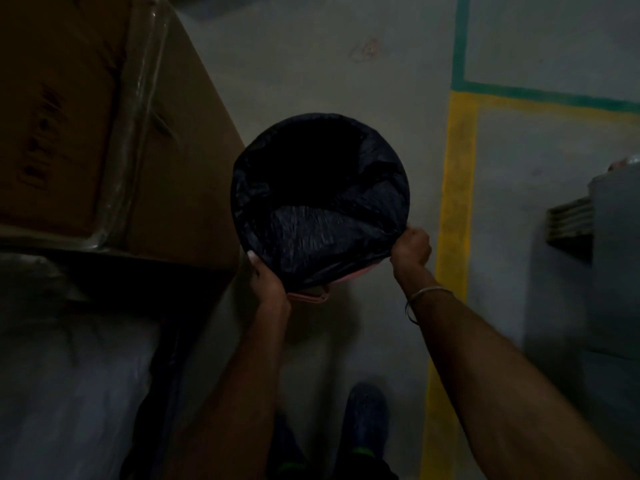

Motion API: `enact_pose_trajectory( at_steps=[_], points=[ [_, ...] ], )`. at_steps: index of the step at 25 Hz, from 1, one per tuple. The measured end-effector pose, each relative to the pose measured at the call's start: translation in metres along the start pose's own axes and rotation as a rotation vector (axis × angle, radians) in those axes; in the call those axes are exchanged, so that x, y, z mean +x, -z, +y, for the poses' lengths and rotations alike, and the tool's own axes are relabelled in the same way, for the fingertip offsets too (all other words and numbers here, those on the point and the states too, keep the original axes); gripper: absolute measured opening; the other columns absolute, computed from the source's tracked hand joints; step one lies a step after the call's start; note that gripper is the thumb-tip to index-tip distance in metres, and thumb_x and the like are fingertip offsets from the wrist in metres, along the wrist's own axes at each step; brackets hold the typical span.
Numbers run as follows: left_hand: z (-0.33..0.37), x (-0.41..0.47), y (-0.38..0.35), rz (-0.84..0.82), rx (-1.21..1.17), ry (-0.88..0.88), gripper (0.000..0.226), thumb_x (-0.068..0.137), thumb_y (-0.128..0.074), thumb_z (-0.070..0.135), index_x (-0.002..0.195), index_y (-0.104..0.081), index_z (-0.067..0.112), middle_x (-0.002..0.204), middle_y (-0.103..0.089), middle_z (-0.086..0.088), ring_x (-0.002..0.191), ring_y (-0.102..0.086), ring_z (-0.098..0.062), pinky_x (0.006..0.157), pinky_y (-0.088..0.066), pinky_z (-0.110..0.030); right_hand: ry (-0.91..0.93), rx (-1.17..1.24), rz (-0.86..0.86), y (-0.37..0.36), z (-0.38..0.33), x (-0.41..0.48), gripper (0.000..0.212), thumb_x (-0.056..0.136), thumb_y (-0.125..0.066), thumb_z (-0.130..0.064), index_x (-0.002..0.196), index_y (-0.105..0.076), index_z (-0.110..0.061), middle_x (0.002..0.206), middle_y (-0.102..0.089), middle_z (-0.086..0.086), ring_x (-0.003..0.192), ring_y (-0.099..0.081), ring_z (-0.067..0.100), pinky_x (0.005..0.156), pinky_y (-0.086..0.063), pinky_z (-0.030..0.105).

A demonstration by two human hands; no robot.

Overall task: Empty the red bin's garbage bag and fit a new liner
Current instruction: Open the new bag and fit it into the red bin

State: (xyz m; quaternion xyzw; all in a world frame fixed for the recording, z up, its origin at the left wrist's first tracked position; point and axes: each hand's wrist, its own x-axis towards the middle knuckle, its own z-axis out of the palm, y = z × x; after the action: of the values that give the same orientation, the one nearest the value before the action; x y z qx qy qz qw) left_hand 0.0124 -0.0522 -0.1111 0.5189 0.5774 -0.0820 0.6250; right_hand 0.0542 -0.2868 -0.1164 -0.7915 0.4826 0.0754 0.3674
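A round bin stands on the floor at the centre of the dim head view. A black liner (311, 216) lines its mouth and is folded over the rim. Only a sliver of the bin's reddish wall (311, 296) shows at the near side, below the liner. My left hand (265, 277) grips the liner's edge at the near-left of the rim. My right hand (412, 245) pinches the liner's edge at the near-right of the rim. The inside of the bin is too dark to see into.
A large cardboard box (162, 140) stands close on the bin's left. A pale wrapped bulk (69, 375) lies at lower left. Yellow (453, 209) and green (460, 39) floor lines run on the right. A grey unit (595, 271) stands at far right. My shoes (367, 417) are below.
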Motion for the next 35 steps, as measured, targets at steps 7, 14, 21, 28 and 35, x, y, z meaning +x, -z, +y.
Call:
enact_pose_trajectory(
  at_steps=[7, 14, 21, 28, 35],
  points=[
    [-0.010, -0.001, 0.004, 0.155, 0.175, -0.067, 0.075, 0.099, -0.028, 0.062, 0.132, -0.056, 0.000, 0.137, -0.056, -0.023, 0.121, -0.056, -0.039, 0.095, -0.046, -0.038, 0.065, -0.140, -0.041, 0.000, 0.013, -0.008, 0.027, 0.102, -0.038, -0.015, 0.098, -0.060, 0.001, 0.110, -0.063, 0.027, 0.098, -0.060, 0.041, 0.068, -0.037, 0.038],
    [-0.020, -0.007, -0.007, 0.238, 0.669, -0.255, 0.048, 0.101, -0.044, 0.023, 0.144, -0.034, 0.004, 0.133, -0.055, -0.030, 0.120, -0.056, -0.044, 0.096, -0.045, -0.046, 0.045, -0.153, -0.118, 0.001, 0.025, 0.004, 0.022, 0.099, -0.041, -0.010, 0.079, -0.049, -0.005, 0.094, -0.058, 0.026, 0.087, -0.058, 0.037, 0.067, -0.041, 0.038],
    [-0.009, -0.011, 0.005, 0.487, 0.955, -0.635, 0.059, 0.090, -0.052, 0.032, 0.144, -0.035, 0.015, 0.146, -0.041, -0.014, 0.132, -0.041, -0.034, 0.103, -0.036, -0.049, 0.693, -0.256, 0.314, 0.026, -0.003, -0.015, 0.040, 0.105, -0.033, -0.039, 0.131, -0.047, -0.013, 0.131, -0.050, 0.011, 0.120, -0.048, 0.031, 0.097, -0.039, 0.042],
    [0.037, 0.011, 0.008, -0.525, 2.063, -1.577, 0.072, 0.081, -0.057, 0.054, 0.144, -0.041, 0.023, 0.139, -0.053, -0.003, 0.127, -0.052, -0.024, 0.107, -0.030, -0.042, 1.539, -0.955, -0.440, 0.017, -0.015, -0.019, 0.070, 0.084, -0.041, -0.074, 0.132, -0.050, -0.024, 0.120, -0.063, 0.002, 0.110, -0.060, 0.024, 0.105, -0.039, 0.041],
    [0.044, 0.012, 0.034, -0.667, 2.026, -1.783, 0.029, 0.069, -0.076, 0.023, 0.098, -0.070, 0.022, 0.090, -0.070, 0.001, 0.081, -0.067, -0.019, 0.072, -0.053, -0.030, 1.593, -1.153, -0.550, 0.012, 0.001, -0.033, 0.037, 0.084, -0.056, -0.030, 0.118, -0.064, -0.017, 0.112, -0.064, 0.007, 0.093, -0.067, 0.032, 0.071, -0.054, 0.037]
  ],
)
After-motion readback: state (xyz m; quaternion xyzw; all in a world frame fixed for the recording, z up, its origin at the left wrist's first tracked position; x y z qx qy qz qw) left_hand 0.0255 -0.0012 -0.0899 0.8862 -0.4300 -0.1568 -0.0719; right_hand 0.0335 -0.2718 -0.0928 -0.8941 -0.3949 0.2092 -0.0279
